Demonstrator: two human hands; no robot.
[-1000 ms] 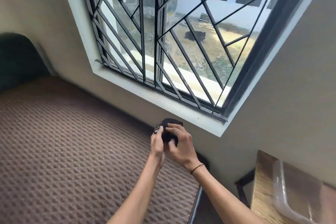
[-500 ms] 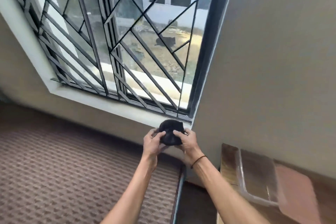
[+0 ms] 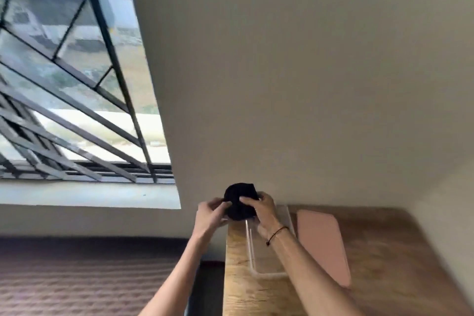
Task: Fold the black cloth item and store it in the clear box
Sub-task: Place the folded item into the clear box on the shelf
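Observation:
The black cloth item (image 3: 239, 200) is bunched into a small compact bundle, held up in the air between both hands. My left hand (image 3: 209, 215) grips its left side and my right hand (image 3: 265, 209) grips its right side, fingers over the front. The clear box (image 3: 252, 259) stands open on the wooden table (image 3: 246, 295), just below and in front of the bundle; my right forearm crosses over it and hides much of its inside.
A pink lid (image 3: 323, 244) lies flat on the table to the right of the box. A bed with a brown patterned cover (image 3: 84, 279) is at the lower left. A barred window (image 3: 71, 100) and a plain wall are behind.
The view has swung right from the bed toward the table. Both hands carried the black bundle along with it, and it is now over the near-left end of the clear box.

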